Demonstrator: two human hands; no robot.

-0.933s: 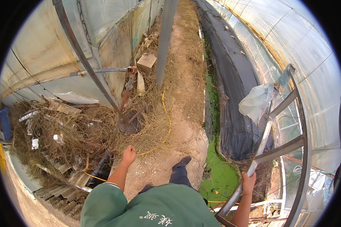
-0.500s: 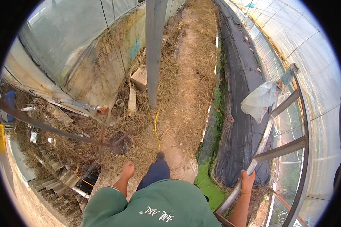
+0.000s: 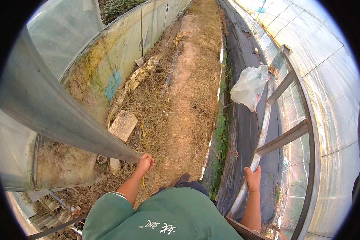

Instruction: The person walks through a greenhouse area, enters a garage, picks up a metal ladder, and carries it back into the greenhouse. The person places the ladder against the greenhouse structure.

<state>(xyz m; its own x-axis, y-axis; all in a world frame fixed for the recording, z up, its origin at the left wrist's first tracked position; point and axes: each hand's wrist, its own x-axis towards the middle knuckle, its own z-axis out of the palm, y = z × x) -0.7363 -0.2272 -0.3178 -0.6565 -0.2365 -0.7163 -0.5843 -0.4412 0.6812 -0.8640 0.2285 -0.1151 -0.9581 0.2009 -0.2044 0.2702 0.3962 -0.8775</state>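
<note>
My right hand (image 3: 253,179) is wrapped round the side rail of a metal ladder (image 3: 282,141) at my right side. Caught near the ladder's far end is a crumpled clear plastic bag (image 3: 249,87). My left hand (image 3: 146,163) hangs out in front of me as a loose fist, with nothing visible in it. A thick grey metal post (image 3: 70,107) slants past on the left, its lower end appearing right beside that fist; whether they touch I cannot tell.
A dirt path (image 3: 184,86) strewn with dry straw runs ahead. Plastic sheeting (image 3: 154,34) walls the left; a green-filled ditch (image 3: 218,154) and black ground cover (image 3: 247,116) lie right. A stone block (image 3: 123,126) and yellow hose (image 3: 183,34) lie along the path.
I have moved forward along the path, so the post now looms close on the left. My left fist has swung forward; the ladder, still in my right hand, has shifted slightly left.
</note>
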